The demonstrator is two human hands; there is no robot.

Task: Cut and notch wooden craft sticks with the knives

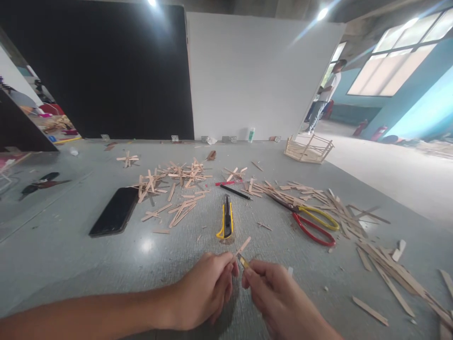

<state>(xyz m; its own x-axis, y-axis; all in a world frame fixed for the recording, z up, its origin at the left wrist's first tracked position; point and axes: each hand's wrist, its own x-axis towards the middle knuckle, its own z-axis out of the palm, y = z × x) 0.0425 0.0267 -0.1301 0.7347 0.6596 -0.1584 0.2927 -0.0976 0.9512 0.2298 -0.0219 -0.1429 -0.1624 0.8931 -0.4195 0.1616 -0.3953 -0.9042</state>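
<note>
My left hand (pixel 212 283) is closed, pinching a short wooden craft stick (pixel 243 245) that slants up and to the right. Close beside it, my right hand (pixel 271 288) grips a small slim yellow item with a grey tip (pixel 243 260). That tip is at the stick, but whether the two touch I cannot tell. Most of the yellow item is hidden inside my right fingers, so its kind does not show. Just beyond my hands lies a yellow and black box cutter (pixel 226 217), apart from both.
Scissors with red and yellow handles (pixel 313 229) lie to the right among wooden strips (pixel 389 271). Left are a phone (pixel 115 211) and heaped small sticks (pixel 184 172). A black pen (pixel 235 191), a stick frame (pixel 307 150) and a bottle (pixel 251 135) lie farther back. A person (pixel 325 97) stands beyond.
</note>
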